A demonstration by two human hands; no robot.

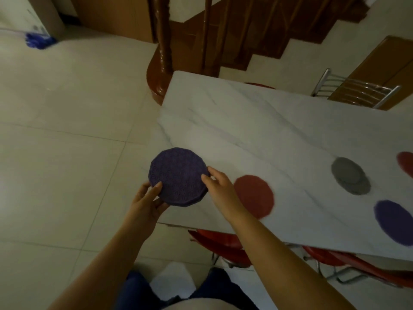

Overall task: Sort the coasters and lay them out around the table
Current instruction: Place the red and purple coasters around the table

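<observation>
Stack of purple coasters (178,175) sits mid-frame: left hand (146,203) grips its lower-left edge, right hand (218,183) pinches its right edge.

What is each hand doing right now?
Left hand: holding the purple coaster stack from below, thumb on top.
Right hand: pinching the stack's right edge.

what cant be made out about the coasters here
Head view only.
Count in the purple stack, held by left hand and right hand: edges blurred.
Fingers of the left hand: hidden beneath the stack.
The far red coaster and the purple coaster on the table: cut off by the right frame edge.
Whether the grey coasters are one or several: too blurred.
</observation>
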